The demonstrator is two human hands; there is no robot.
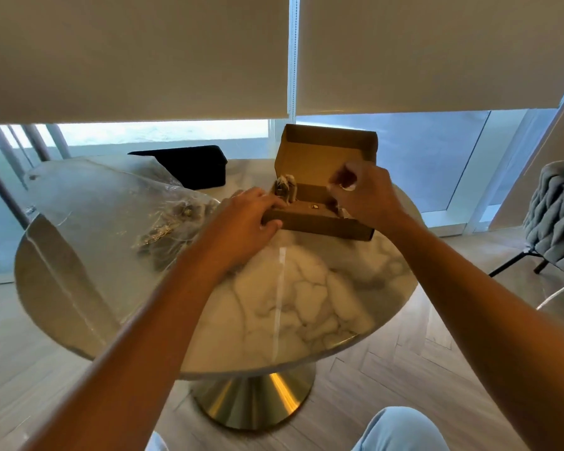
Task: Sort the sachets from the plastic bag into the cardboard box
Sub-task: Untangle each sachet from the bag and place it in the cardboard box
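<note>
With the left hand (258,216) gripping the box (319,219) front and the right hand (360,190) pinching a sachet (345,185) above it, a loose drop could topple upright sachets inside.

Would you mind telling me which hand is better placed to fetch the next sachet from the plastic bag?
Left. The left hand rests on the cardboard box right beside the plastic bag, while the right hand is over the box's far side, its grip occupied.
</note>
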